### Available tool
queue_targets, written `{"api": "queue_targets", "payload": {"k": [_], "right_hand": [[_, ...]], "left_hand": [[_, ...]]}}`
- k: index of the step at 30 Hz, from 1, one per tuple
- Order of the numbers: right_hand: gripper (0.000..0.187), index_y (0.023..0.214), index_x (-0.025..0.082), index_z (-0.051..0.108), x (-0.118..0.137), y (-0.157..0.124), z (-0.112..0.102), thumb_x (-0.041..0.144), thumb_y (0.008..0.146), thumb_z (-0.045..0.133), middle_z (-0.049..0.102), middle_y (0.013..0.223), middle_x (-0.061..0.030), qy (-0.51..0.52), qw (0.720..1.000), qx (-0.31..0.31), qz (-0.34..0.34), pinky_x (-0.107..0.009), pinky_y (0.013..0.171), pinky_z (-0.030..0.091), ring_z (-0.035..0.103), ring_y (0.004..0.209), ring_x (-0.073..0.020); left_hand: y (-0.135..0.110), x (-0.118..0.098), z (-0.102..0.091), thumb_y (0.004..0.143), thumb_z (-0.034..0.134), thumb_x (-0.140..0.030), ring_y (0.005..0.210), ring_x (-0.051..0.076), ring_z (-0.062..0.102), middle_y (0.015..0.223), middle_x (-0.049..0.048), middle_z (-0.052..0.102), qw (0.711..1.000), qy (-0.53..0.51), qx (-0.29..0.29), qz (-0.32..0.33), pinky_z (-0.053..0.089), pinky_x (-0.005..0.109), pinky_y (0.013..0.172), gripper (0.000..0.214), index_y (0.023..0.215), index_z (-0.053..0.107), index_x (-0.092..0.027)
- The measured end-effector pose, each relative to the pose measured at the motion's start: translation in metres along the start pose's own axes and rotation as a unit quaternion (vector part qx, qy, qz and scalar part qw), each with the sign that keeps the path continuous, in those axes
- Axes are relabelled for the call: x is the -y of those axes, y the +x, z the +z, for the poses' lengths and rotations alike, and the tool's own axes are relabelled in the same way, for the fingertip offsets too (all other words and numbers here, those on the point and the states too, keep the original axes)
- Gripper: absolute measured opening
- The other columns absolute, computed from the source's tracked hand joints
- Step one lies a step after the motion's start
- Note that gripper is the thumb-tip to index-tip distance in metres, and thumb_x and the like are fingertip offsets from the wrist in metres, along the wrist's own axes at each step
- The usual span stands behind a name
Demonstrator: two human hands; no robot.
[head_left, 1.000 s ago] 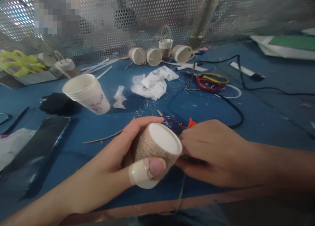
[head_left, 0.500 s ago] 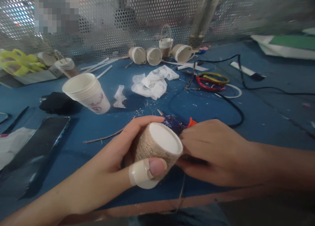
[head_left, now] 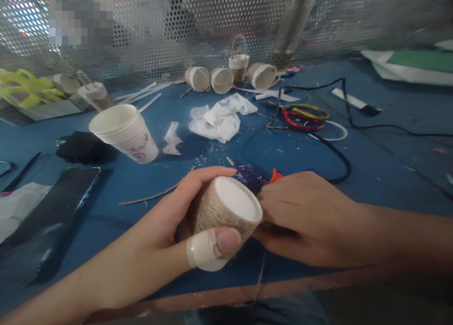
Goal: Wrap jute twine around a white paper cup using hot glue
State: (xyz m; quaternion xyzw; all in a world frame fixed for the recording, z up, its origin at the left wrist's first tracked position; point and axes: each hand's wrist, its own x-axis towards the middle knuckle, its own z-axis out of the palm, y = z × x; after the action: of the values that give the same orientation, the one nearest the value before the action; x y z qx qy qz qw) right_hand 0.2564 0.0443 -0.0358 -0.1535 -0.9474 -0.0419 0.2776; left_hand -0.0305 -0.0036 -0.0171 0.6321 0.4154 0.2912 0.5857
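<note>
My left hand (head_left: 166, 240) is wrapped round a paper cup bound in jute twine (head_left: 226, 214), held on its side with the white bottom facing up; the thumb wears a plaster. My right hand (head_left: 304, 219) is closed against the cup's right edge, fingers pinched on something I cannot make out. A strand of twine (head_left: 261, 273) hangs down below the cup. A blue and orange tool (head_left: 256, 176) lies just behind both hands on the blue table (head_left: 371, 169).
A stack of white paper cups (head_left: 123, 134) lies tilted at the left, a phone (head_left: 46, 221) further left. Crumpled paper (head_left: 219, 120), several twine-wrapped cups (head_left: 226, 79), black cables (head_left: 336, 150), coloured rings (head_left: 304, 117) and yellow scissors (head_left: 24, 89) lie behind. A perforated metal screen closes the back.
</note>
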Motion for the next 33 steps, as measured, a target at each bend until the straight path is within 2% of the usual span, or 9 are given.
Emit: {"api": "queue_targets", "payload": {"k": [7,12,19,23,29,33], "right_hand": [[0.071,0.08,0.027,0.066,-0.0018,-0.0007,0.0001,0.033,0.136,0.021,0.063,0.062,0.0049,-0.004,1.0,-0.005,0.001,-0.038,0.054,0.039,0.054,0.054,-0.0169],[0.07,0.081,0.026,0.067,-0.0019,-0.0018,0.0012,0.032,0.136,0.022,0.062,0.062,0.0051,0.005,1.0,-0.005,0.0,-0.038,0.055,0.04,0.054,0.054,-0.0168],[0.069,0.081,0.026,0.066,-0.0008,-0.0017,0.0038,0.032,0.136,0.023,0.062,0.063,0.0049,0.005,1.0,-0.004,-0.004,-0.039,0.053,0.038,0.053,0.055,-0.0175],[0.068,0.081,0.026,0.066,-0.0024,-0.003,0.0031,0.031,0.135,0.024,0.063,0.063,0.0049,0.011,1.0,-0.003,-0.005,-0.039,0.054,0.04,0.054,0.055,-0.0172],[0.067,0.081,0.027,0.065,-0.0014,-0.0014,0.0017,0.029,0.135,0.026,0.062,0.064,0.0044,0.021,1.0,-0.001,-0.006,-0.039,0.057,0.043,0.055,0.056,-0.0183],[0.065,0.081,0.027,0.065,-0.0007,-0.0008,0.0009,0.029,0.134,0.027,0.062,0.064,0.0045,0.023,1.0,0.0,-0.008,-0.039,0.058,0.042,0.055,0.056,-0.0185]], "left_hand": [[-0.0013,0.0012,0.0009,0.115,0.083,-0.033,0.135,0.022,0.08,0.149,-0.0095,0.079,1.0,0.006,0.006,0.014,0.07,0.023,0.111,0.055,0.158,0.072,-0.066],[0.0002,0.002,-0.0007,0.114,0.084,-0.036,0.133,0.024,0.08,0.145,-0.0086,0.079,1.0,0.025,0.006,0.018,0.072,0.027,0.112,0.054,0.158,0.071,-0.065],[-0.0024,-0.0014,-0.0014,0.112,0.087,-0.038,0.129,0.021,0.078,0.143,-0.0113,0.078,0.999,0.043,0.004,0.01,0.069,0.024,0.112,0.056,0.156,0.071,-0.07],[-0.004,-0.0004,-0.0007,0.113,0.085,-0.041,0.122,0.021,0.079,0.138,-0.01,0.078,0.999,0.048,-0.003,0.011,0.07,0.027,0.113,0.052,0.155,0.071,-0.069],[-0.0017,0.0015,-0.0051,0.111,0.088,-0.042,0.124,0.027,0.079,0.14,-0.007,0.078,0.997,0.079,0.0,0.024,0.07,0.042,0.123,0.057,0.16,0.07,-0.065],[-0.0009,0.0018,-0.005,0.11,0.089,-0.042,0.12,0.025,0.079,0.139,-0.0084,0.078,0.995,0.094,-0.008,0.027,0.068,0.043,0.126,0.059,0.16,0.069,-0.067]]}}
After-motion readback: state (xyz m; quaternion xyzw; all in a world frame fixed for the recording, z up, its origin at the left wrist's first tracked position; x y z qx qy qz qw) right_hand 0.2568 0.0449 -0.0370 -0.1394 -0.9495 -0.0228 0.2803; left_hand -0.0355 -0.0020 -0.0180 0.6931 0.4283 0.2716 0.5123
